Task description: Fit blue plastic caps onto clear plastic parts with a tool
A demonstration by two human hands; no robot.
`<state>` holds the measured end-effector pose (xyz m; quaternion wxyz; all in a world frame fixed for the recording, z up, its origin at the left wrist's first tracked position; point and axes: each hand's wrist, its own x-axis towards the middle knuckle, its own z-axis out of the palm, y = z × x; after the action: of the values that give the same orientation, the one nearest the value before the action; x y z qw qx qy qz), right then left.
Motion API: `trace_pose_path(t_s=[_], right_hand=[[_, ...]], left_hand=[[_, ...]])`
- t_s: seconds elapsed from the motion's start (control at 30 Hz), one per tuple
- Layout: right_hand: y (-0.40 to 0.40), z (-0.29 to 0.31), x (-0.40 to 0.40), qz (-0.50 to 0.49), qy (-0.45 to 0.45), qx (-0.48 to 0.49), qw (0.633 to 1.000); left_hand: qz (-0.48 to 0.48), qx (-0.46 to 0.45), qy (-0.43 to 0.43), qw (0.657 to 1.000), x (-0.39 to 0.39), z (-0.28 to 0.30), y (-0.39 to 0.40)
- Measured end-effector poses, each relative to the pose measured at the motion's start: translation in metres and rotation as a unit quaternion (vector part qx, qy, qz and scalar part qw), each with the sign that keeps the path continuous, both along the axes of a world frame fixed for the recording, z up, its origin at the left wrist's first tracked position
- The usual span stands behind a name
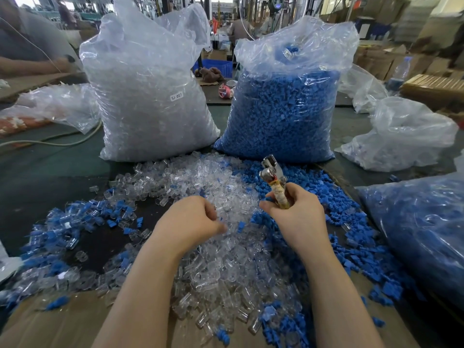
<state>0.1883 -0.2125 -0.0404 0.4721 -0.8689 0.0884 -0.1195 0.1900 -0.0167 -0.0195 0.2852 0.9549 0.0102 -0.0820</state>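
A heap of clear plastic parts [221,259] covers the middle of the table. Loose blue caps [334,212] lie along its right side. My right hand [296,212] grips the tape-wrapped handle of a metal tool [271,172], whose head points up and away from me. My left hand [190,222] is over the clear heap with its fingers curled down into the parts; what they hold is hidden. Parts with blue caps on them [62,234] are scattered at the left.
Two tall plastic bags stand at the back: clear parts [150,96] on the left, blue caps [283,109] on the right. Another bag of blue pieces [421,229] lies at the right edge. Cardboard [57,322] covers the near table. Another person's arm [25,64] shows far left.
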Motion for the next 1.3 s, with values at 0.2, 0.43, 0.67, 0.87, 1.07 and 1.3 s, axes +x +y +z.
trace_pose_path(t_s=[0.2, 0.43, 0.67, 0.87, 1.07, 1.3], right_hand=[[0.000, 0.000, 0.000, 0.011, -0.008, 0.016, 1.000], [0.001, -0.001, -0.002, 0.031, -0.030, 0.022, 0.999], [-0.001, -0.005, 0.000, 0.030, -0.046, 0.046, 0.997], [0.002, -0.006, 0.000, 0.035, -0.064, 0.061, 0.995], [0.004, -0.002, -0.001, 0.030, -0.089, 0.078, 0.993], [0.004, -0.002, -0.003, 0.039, -0.102, 0.089, 0.990]], left_hand=[[0.002, -0.015, -0.009, 1.000, 0.001, -0.003, -0.006], [0.012, -0.067, -0.042, 0.997, 0.002, -0.009, -0.010], [0.048, -0.193, -0.056, 0.979, 0.003, -0.009, -0.011], [0.072, -0.312, -0.035, 0.947, 0.005, -0.008, -0.008], [0.063, -0.410, -0.044, 0.909, 0.004, -0.001, -0.012], [0.046, -0.505, -0.023, 0.861, -0.002, 0.007, -0.027]])
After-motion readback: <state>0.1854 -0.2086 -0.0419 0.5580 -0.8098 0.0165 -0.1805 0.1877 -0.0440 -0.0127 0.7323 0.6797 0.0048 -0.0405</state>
